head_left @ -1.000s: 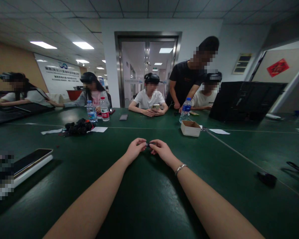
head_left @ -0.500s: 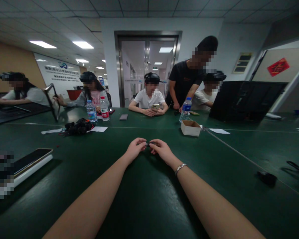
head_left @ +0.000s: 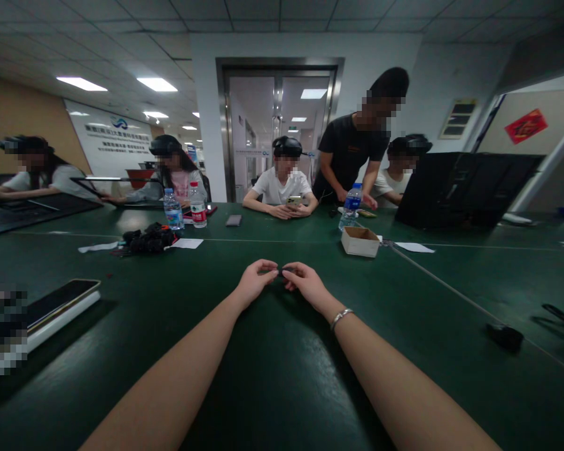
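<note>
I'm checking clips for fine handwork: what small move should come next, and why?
Probably a slight turn of the right grip against a steady left grip: both pinch at one small dark object from opposite sides. Fingers cover most of it, so whether it has parts is hard to tell.

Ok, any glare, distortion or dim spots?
Head view: pale sheen on the dark green tabletop; head view, edges: apparent lens stretching; head view, centre: the small dark object between the left hand and right hand is too small and dim to identify.
</note>
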The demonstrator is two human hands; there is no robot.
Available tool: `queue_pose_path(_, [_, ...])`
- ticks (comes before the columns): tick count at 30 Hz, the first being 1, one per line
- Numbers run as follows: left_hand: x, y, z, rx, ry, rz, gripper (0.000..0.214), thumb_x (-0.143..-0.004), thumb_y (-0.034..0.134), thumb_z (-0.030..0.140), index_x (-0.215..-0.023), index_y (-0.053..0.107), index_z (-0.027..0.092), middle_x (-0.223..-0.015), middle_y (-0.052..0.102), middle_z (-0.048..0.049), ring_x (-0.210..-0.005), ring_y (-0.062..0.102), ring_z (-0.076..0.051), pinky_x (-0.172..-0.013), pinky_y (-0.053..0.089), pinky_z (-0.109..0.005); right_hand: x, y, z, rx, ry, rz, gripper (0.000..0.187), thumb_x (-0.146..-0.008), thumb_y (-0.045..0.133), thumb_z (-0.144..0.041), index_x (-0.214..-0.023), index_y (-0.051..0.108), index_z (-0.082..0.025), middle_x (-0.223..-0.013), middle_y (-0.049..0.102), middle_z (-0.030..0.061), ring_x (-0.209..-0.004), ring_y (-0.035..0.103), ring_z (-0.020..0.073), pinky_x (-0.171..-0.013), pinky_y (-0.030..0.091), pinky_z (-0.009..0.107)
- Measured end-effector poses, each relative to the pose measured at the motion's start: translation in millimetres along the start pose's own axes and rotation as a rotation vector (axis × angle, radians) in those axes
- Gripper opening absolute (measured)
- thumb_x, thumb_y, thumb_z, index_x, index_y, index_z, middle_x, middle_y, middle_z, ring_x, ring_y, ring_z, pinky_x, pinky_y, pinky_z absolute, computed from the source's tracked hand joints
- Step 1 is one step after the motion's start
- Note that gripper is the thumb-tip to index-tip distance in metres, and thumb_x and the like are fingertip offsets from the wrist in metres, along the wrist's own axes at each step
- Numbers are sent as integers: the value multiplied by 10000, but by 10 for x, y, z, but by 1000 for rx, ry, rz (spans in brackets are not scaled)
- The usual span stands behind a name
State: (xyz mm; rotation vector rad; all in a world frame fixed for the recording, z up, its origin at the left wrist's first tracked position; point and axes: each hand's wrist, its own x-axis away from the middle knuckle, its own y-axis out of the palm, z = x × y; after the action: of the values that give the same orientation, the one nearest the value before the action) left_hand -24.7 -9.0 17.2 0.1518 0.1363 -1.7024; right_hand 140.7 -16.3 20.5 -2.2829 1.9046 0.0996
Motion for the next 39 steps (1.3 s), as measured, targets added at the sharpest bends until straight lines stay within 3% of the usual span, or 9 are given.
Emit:
queue_pose_path(10, [-40, 27, -1, 150, -127, -2, 222, -721, 698, 272, -881, 625, 137, -840, 626, -49, -726, 602, -105, -742, 484, -266, 9, -1, -18, 17, 3, -2, 256, -743, 636, -270, -957, 582, -140, -665, 599, -19, -554, 567, 85, -546, 460, 223])
queue_pose_path(22, [-26, 27, 25, 138, -148, -4, 172, -750, 674, 238, -883, 638, 135, -857, 636, -56, -744, 607, -107, -755, 485, -263, 3, -14, 6, 12, -10, -7, 282, -730, 660, -304, -953, 587, -147, -674, 612, -10, -559, 573, 92, -545, 464, 230])
queue_pose_path(28, [-33, 35, 11, 141, -149, 10, 146, -752, 665, 230, -855, 634, 132, -827, 628, -42, -709, 598, -93, -697, 469, -231, -9, -6, 13, -3, -7, 5, 274, -720, 666, -296, -935, 585, -147, -649, 604, -18, -540, 566, 91, -531, 457, 226])
queue_pose_path(39, [25, -1, 43, 26, -24, -5, 243, -680, 709, 216, -905, 646, 148, -937, 641, -79, -828, 597, -139, -755, 475, -269, -26, -25, 52, -12, -8, -4, 325, -702, 684, -333, -952, 588, -150, -653, 604, -17, -558, 579, 96, -543, 466, 232])
